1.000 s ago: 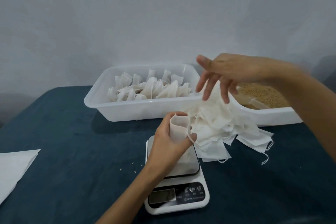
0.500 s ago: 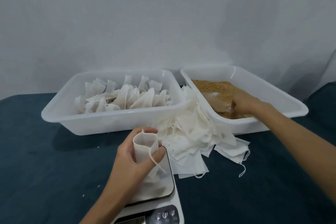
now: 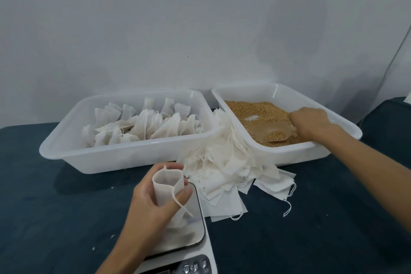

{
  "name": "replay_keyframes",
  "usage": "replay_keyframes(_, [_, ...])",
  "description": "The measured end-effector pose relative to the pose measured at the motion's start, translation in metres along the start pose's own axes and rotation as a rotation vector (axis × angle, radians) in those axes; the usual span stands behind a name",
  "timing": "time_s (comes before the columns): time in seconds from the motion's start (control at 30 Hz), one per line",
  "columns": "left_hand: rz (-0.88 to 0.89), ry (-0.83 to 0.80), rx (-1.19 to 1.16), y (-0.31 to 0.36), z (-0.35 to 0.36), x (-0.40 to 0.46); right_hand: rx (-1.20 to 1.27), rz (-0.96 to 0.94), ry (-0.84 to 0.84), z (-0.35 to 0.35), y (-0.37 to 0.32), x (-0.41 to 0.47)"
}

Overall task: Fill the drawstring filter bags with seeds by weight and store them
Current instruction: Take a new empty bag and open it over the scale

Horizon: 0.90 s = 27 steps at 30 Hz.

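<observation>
Nearest me sits the digital kitchen scale [image 3: 178, 249], its steel platter just under my left hand [image 3: 153, 204], which curls round an empty drawstring filter bag [image 3: 167, 187] and holds it upright with its mouth pressed open, the bottom resting on the platter so that, as I judge it, the seeds can be weighed as they drop in. A loose drawstring [image 3: 182, 206] trails over my fingers. Just beyond, a heap of flat unfilled bags [image 3: 224, 169] lies on the dark blue worktop [image 3: 55, 207], spilling against both trays, near enough that I can pick the next one without reaching far. Behind it on my left is the white plastic tray [image 3: 124, 155] where the filled, tied bags [image 3: 142, 127] are stored in leaning rows; on my right is the second tray [image 3: 295, 151] with the tan seeds [image 3: 251, 109]. There my right hand [image 3: 311, 121] grips the handle of a clear plastic scoop [image 3: 274, 132], which lies low in the seeds with a small load in its bowl. Compared with half a second ago, my left hand and the bag have hardly shifted over the scale, while the scoop, then buried and half hidden by my hand, now shows its bowl carrying seeds; a second ago that hand was open in the air above the heap.
</observation>
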<state>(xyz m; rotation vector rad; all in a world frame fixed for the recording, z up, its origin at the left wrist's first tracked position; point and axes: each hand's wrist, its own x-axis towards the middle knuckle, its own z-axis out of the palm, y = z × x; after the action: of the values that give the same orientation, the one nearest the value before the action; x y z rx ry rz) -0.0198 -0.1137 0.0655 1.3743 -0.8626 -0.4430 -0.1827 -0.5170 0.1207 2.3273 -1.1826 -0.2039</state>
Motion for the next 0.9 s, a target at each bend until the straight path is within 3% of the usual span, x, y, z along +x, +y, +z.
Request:
replay_keyframes(0.2, [0.0, -0.004, 0.01, -0.002, 0.001, 0.0, 0.207, -0.144, -0.049, 0.003, 0.002, 0.003])
replay_keyframes(0.3, [0.006, -0.003, 0.011, -0.001, 0.0, 0.0, 0.332, -0.089, -0.061, 0.008, 0.011, 0.004])
replay_keyframes(0.43, [0.012, 0.007, 0.008, -0.001, -0.001, 0.0, 0.312, 0.004, 0.012, 0.012, 0.026, 0.004])
replay_keyframes(0.6, [0.009, -0.009, 0.016, -0.003, 0.0, 0.0, 0.424, 0.01, 0.007, 0.01, 0.035, -0.001])
replay_keyframes(0.9, [0.015, -0.02, 0.022, -0.006, 0.001, 0.001, 0.643, -0.177, 0.134, -0.032, 0.025, -0.023])
